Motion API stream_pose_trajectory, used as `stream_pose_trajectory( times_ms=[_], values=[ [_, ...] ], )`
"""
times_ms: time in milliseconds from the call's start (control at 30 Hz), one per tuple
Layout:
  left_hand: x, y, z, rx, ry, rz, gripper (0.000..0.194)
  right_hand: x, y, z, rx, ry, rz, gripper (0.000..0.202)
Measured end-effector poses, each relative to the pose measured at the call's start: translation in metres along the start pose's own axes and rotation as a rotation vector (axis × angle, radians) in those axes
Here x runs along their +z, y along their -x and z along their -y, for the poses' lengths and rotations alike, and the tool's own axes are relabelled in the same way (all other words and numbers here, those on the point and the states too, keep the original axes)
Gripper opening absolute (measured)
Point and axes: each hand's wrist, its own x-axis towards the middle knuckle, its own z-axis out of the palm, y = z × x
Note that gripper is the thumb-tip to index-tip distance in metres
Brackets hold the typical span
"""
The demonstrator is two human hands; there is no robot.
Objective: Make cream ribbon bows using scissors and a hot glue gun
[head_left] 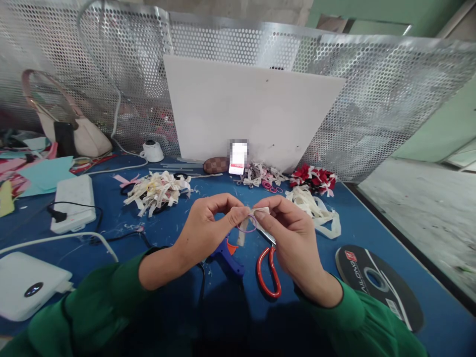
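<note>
Both hands meet over the middle of the blue table. My left hand [208, 225] pinches a short cream ribbon [242, 234], whose tail hangs down below the fingertips. Closed on the ribbon's other end is my right hand [297, 243]. A thin purple hair elastic [256, 225] loops below the fingers at the ribbon; exactly how the two are joined is hidden. Under my hands lie red-handled scissors [259, 275], blades partly covered by my right hand, and a blue glue gun [230, 260] with an orange trigger.
Cream ribbon bows [159, 191] are heaped at the left. Farther right are loose cream ribbon [327, 220], red bows [314, 178] and a black ribbon spool [394, 292]. A lit phone [238, 157] leans against a white board [253, 109]. A power strip [76, 198] and cables lie left.
</note>
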Motion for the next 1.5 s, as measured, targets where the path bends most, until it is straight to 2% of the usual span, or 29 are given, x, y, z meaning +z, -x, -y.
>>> stream_pose_trajectory(
  times_ms=[367, 600, 833, 1067, 1267, 1500],
  values=[
    [-0.0003, 0.0009, -0.0036, 0.011, -0.115, 0.024, 0.017, 0.0029, 0.0001, -0.0032, 0.015, -0.009, 0.021, 0.005],
    [0.0008, 0.0003, -0.0011, 0.0, -0.04, 0.008, 0.037, 0.0026, 0.0009, -0.0015, 0.002, -0.017, 0.007, 0.004],
    [-0.0002, 0.0002, -0.0036, 0.01, -0.123, 0.041, 0.022, 0.0037, 0.0015, -0.0013, 0.02, -0.02, 0.017, 0.004],
    [0.0007, 0.0016, -0.0022, -0.014, -0.109, 0.028, 0.019, 0.0048, 0.0015, -0.001, 0.026, -0.022, 0.027, 0.005],
    [-0.0002, -0.0001, 0.001, -0.016, 0.019, 0.022, 0.035, 0.0025, 0.0006, -0.0004, -0.008, -0.027, 0.0, 0.003],
    [-0.0009, 0.0007, -0.0012, -0.004, -0.081, 0.022, 0.02, 0.0018, 0.0004, -0.0011, 0.005, -0.022, 0.006, 0.003]
  ],
)
